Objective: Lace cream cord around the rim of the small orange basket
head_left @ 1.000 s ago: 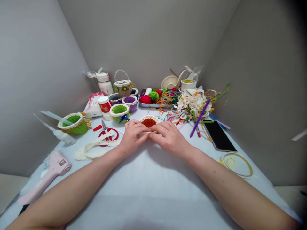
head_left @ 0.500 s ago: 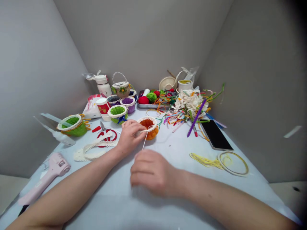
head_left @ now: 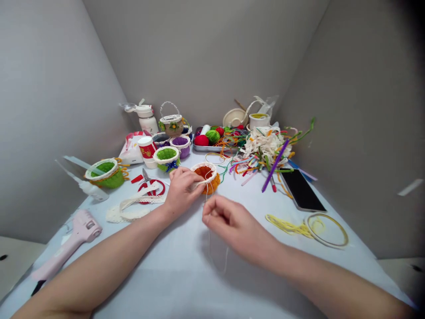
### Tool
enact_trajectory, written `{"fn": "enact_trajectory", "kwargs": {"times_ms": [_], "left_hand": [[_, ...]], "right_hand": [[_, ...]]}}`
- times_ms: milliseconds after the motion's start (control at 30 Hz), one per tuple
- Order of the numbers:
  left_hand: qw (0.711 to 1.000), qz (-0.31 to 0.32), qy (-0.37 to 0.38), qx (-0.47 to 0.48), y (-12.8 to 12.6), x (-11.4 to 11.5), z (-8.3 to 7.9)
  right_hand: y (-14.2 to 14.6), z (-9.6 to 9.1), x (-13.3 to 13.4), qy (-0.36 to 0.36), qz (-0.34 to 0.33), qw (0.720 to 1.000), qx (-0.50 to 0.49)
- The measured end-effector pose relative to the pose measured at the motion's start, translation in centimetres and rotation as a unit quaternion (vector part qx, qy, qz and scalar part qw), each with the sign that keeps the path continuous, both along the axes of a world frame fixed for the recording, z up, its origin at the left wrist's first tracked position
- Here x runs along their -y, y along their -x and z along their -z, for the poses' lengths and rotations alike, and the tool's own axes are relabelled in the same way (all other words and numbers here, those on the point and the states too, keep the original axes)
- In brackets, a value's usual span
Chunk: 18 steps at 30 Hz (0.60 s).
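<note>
A small orange yarn basket [head_left: 208,176] with a white lace rim sits on the pale table [head_left: 186,274] in front of me. My left hand [head_left: 181,190] is closed on its near rim, fingers pressed on the lace. My right hand [head_left: 229,223] hovers a little nearer to me, thumb and forefinger pinched on a thin white thread [head_left: 207,192] that runs up to the basket and trails down below the hand.
Red scissors [head_left: 148,184] and a lace strip [head_left: 131,208] lie left of the basket, a pink glue gun [head_left: 71,241] further left. Green and purple baskets, a yarn tray [head_left: 212,144], pipe cleaners [head_left: 265,155], a phone [head_left: 303,190] and a tape ring [head_left: 327,229] surround them.
My right hand left the basket rim, pulled the thread toward me, then came back closer to the basket. My left hand stayed on the rim.
</note>
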State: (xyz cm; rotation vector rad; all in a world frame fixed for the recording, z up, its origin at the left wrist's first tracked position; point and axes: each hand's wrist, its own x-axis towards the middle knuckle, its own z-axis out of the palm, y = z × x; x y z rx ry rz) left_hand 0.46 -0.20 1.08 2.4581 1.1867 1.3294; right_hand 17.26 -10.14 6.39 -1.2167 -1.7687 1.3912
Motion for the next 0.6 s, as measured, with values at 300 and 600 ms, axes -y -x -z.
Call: {"fn": "enact_trajectory", "kwargs": {"times_ms": [300,600], "left_hand": [[1.000,0.003,0.002,-0.006,-0.2,0.5,-0.4],[0.999,0.025,-0.012,-0.019,-0.2,0.6,0.0]], "right_hand": [[-0.8,4.3,-4.8,-0.107,0.181,0.976,0.049],[-0.6,3.8,-5.2,0.016,0.150,0.986,-0.070]]}}
